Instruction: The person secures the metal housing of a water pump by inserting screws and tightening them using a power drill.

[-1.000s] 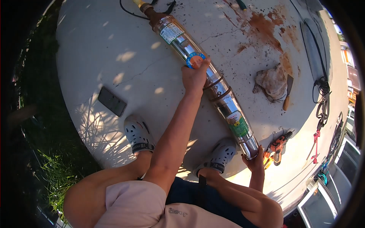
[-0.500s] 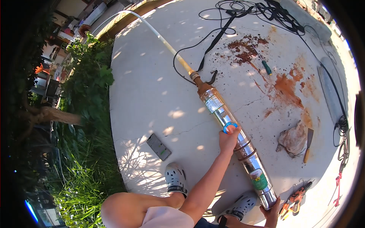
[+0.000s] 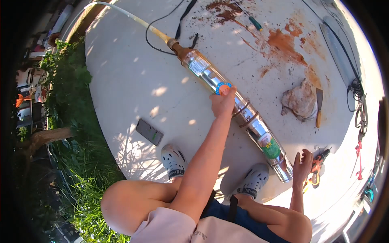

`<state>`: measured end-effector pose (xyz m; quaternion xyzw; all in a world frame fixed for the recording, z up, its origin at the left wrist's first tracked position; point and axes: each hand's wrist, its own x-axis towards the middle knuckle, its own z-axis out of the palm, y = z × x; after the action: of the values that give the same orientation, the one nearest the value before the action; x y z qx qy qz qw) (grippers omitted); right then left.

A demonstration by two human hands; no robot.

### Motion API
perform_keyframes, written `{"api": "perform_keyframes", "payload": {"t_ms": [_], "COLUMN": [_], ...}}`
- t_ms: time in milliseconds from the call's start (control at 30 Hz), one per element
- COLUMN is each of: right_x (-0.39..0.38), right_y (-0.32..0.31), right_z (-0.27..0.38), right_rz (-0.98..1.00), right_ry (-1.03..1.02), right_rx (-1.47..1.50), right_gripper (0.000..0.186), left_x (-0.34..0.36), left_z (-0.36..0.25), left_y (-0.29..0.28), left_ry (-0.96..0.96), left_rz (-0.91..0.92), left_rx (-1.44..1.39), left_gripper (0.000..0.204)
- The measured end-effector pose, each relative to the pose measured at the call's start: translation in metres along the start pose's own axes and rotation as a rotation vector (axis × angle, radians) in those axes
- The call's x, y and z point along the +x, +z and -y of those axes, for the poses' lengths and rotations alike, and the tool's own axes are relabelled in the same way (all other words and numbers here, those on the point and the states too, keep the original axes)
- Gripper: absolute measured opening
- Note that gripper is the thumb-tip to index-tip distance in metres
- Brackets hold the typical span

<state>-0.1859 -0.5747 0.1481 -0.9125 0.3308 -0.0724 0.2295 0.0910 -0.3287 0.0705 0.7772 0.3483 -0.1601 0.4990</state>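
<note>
A long shiny steel submersible pump (image 3: 258,130) lies slantwise on the concrete, its rusty outlet end far left and its lower end near my right foot. My left hand (image 3: 223,103) grips the barrel around its middle, beside a round blue-rimmed sticker. Some of its fingers are hidden behind the barrel. My right hand (image 3: 300,168) is off the pump, just right of its lower end, with fingers bent and apart and nothing seen in them. Next to that hand lies an orange-and-black power drill (image 3: 319,160). A pale hose (image 3: 131,17) runs from the outlet.
A dirty rag (image 3: 300,101) and a scraper (image 3: 319,109) lie right of the pump. Beyond are reddish mud (image 3: 285,46) and a green-handled screwdriver (image 3: 255,23). A phone (image 3: 149,132) rests left of my feet. Black cable (image 3: 156,49) loops by the outlet; grass borders the left.
My right hand has let go of the pump's lower end and moved right, beside the drill. My left hand stays on the barrel. The whole view has shifted, bringing the scene up and left.
</note>
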Motion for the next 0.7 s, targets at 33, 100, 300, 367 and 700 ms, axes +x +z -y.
{"api": "perform_keyframes", "payload": {"t_ms": [33, 100, 300, 367, 700], "right_x": [0.008, -0.004, -0.045, -0.056, -0.051], "right_y": [-0.022, 0.019, 0.106, 0.126, 0.133], "right_z": [0.026, 0.068, 0.066, 0.067, 0.077], "right_rz": [0.032, 0.366, 0.688, 0.624, 0.628], "right_ry": [-0.055, -0.245, -0.543, -0.575, -0.598], "right_rx": [0.093, 0.425, 0.184, 0.082, 0.084], "right_gripper": [0.02, 0.021, 0.02, 0.02, 0.009], "left_x": [-0.017, 0.006, -0.008, -0.01, -0.001], "left_z": [-0.015, -0.011, -0.003, -0.001, 0.001], "left_y": [0.009, -0.026, 0.007, 0.002, 0.002], "left_ry": [-0.012, -0.012, -0.041, -0.032, -0.009], "left_rz": [0.15, 0.043, 0.073, 0.08, 0.088], "left_rx": [-0.142, -0.065, -0.063, -0.091, -0.062], "left_gripper": [0.093, 0.095, 0.098, 0.098, 0.1]}}
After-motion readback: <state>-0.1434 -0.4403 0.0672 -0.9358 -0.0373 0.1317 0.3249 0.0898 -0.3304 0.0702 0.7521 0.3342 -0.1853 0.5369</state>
